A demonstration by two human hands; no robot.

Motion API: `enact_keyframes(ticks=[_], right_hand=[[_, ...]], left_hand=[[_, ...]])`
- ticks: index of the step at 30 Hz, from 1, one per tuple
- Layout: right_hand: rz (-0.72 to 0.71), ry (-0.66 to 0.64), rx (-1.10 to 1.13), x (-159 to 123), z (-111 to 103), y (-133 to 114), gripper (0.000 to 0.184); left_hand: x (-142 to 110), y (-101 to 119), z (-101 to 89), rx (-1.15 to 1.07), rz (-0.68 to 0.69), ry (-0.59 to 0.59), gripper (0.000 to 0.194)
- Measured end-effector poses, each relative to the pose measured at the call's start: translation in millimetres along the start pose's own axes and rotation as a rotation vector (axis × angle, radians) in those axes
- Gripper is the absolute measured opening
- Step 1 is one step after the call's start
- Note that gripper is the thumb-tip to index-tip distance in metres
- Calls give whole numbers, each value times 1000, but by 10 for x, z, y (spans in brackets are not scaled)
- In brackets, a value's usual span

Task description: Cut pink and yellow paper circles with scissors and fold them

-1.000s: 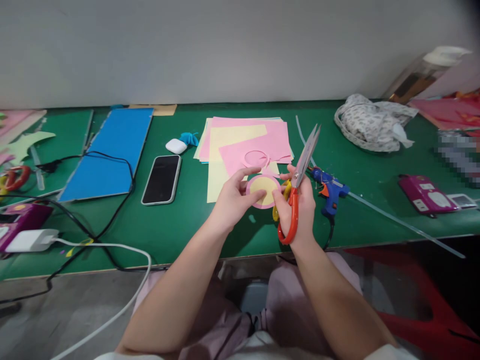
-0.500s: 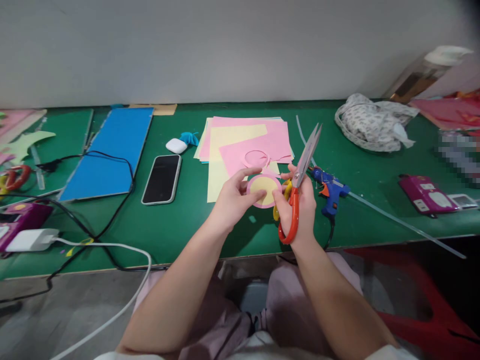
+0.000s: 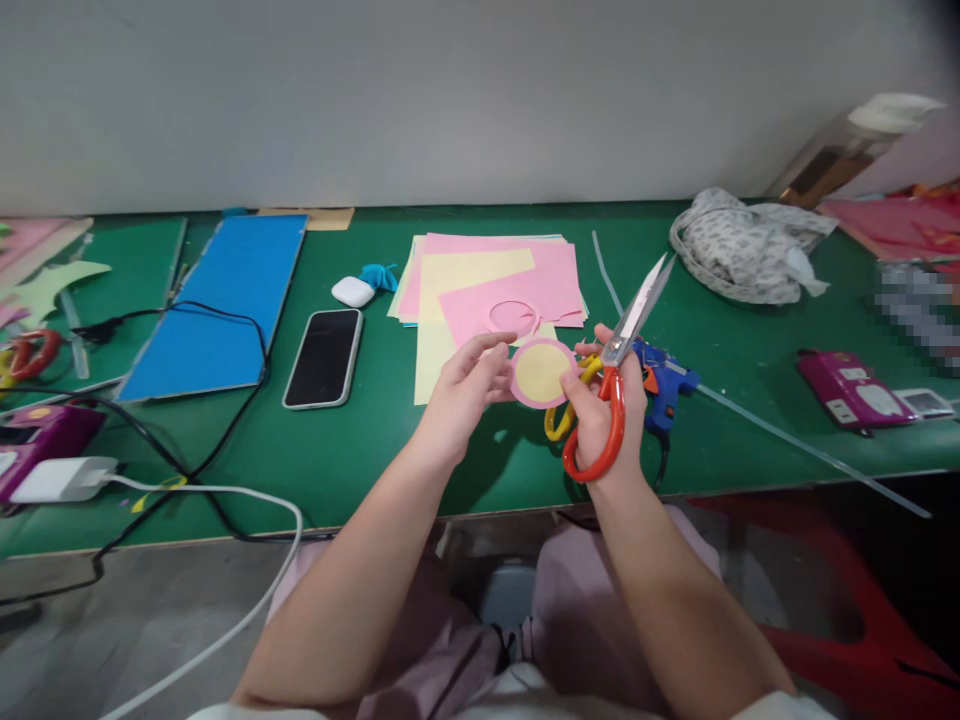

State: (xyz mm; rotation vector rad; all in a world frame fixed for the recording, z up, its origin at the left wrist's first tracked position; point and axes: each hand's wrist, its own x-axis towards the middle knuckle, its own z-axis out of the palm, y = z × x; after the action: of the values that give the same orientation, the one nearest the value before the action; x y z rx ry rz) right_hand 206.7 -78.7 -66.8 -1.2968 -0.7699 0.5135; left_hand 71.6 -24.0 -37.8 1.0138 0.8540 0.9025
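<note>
A round paper disc (image 3: 543, 374), yellow in the middle with a pink border, is held up over the table's front half. My right hand (image 3: 611, 400) pinches its right edge under the thumb. The same hand also carries scissors (image 3: 595, 450) with one red and one yellow handle loop, their blades pointing up and away, slightly parted. At the disc's left edge is my left hand (image 3: 469, 390), fingers stretched out and thumb off the disc; whether its fingertips touch the rim I cannot tell. Behind lie pink and yellow paper sheets (image 3: 469, 275) with a pink paper ring (image 3: 491, 318) on top.
A blue glue gun (image 3: 664, 395) with a long glue stick lies right of my right hand. To the left are a phone (image 3: 324, 358), a white earbud case (image 3: 352, 291), a blue board (image 3: 225, 300) and cables. A patterned cloth (image 3: 742, 250) lies at the back right.
The disc and the scissors have shifted slightly right with my right hand. My left thumb has come off the disc's face, and the scissors' blades lean further right.
</note>
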Motion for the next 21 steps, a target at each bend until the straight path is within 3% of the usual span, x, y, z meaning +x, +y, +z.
enact_keyframes(ticks=[6, 21], right_hand=[[-36, 15, -1, -42, 36, -16, 47], [-90, -23, -19, -73, 48, -1, 47]], left_hand=[[-24, -129, 126, 57, 39, 19, 57], [-20, -163, 140, 49, 88, 68, 53]])
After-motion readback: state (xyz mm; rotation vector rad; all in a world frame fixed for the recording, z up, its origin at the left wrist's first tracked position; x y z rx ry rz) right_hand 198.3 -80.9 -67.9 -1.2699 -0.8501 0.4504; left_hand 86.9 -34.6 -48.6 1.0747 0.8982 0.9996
